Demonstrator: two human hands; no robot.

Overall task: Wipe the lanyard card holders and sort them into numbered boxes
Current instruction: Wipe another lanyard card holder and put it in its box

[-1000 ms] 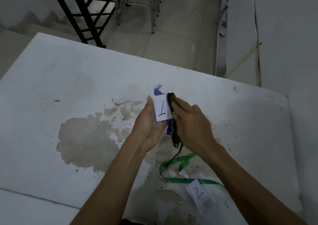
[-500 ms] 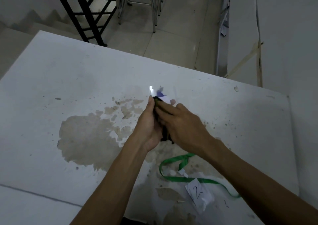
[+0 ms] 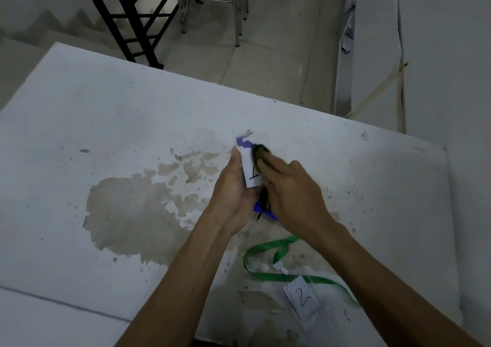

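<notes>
Head view: card holder "1" under wiping, held above the stained table.

The left hand [image 3: 233, 190] cups the card holder [image 3: 249, 168] by its edge; the right hand [image 3: 289, 187] presses a dark cloth [image 3: 259, 151] against its face, fingers fairly straight. The sleeve looks light, thin and slick, so the edges seem the best hold. The blue lanyard [image 3: 259, 208] dangles below. Half a second ago the cloth covered the card; now the number shows. The second holder [image 3: 303, 301] on the green lanyard [image 3: 265, 275] lies untouched.
</notes>
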